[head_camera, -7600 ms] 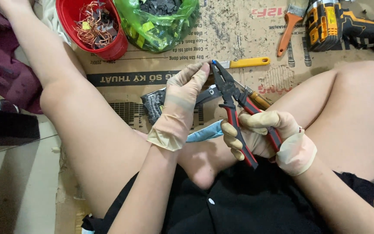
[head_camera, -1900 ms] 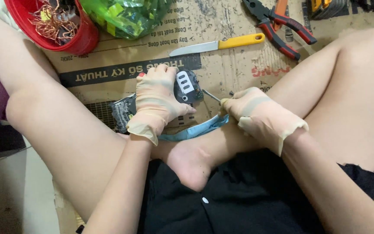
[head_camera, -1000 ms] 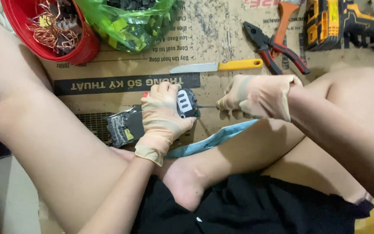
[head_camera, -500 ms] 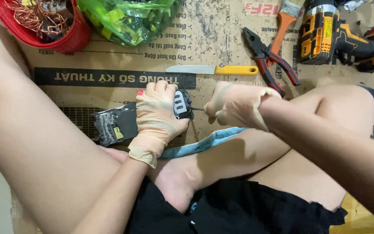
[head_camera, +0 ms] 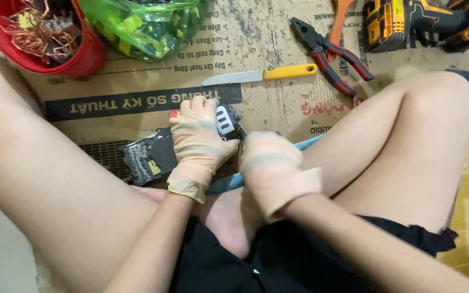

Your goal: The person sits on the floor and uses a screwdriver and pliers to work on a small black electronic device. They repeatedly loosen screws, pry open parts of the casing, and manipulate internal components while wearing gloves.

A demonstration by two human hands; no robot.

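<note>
Your gloved hands work a dark electronic part at mid-frame, between your bent legs.

Your left hand (head_camera: 199,144) grips the dark electronic part (head_camera: 161,154) from above, seemingly pinning it to the cardboard (head_camera: 278,32). Your right hand (head_camera: 275,171) is clenched beside it; whether it grasps anything, I cannot tell. Beyond, upper frame: a yellow-handled knife (head_camera: 259,75), red-handled pliers (head_camera: 329,54), a cordless drill (head_camera: 424,21), a red bowl of copper wire (head_camera: 44,35) and a green bag (head_camera: 142,24). Your knees crowd both sides.

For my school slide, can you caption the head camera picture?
Gloved left hand grips a dark device while the right hand works beside it.
</note>
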